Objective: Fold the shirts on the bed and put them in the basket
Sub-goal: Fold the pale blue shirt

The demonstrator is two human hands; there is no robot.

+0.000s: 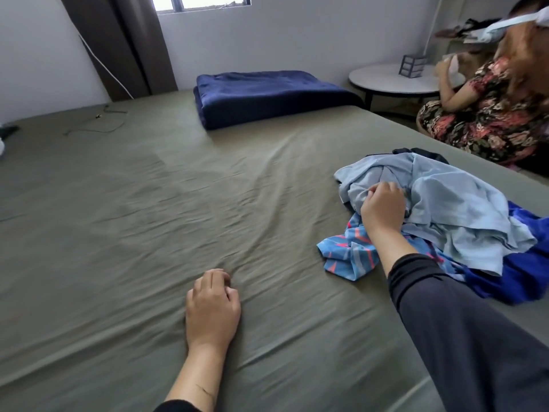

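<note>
While my right hand (383, 207) pinches the light blue shirt (451, 209) atop the pile at the bed's (124, 233) right edge, my left hand (212, 307) rests loosely curled, holding nothing. I should lift it clear of the patterned shirt (347, 254) and spread it flat on the bare sheet to the left. No basket shows.

Sheet (124, 233) left of and beyond left hand (212, 307) is bare, free to pass. Shirt pile (445, 221) under and right of right hand (383, 208) blocks that side. Blanket (267, 96) far ahead of both.
</note>
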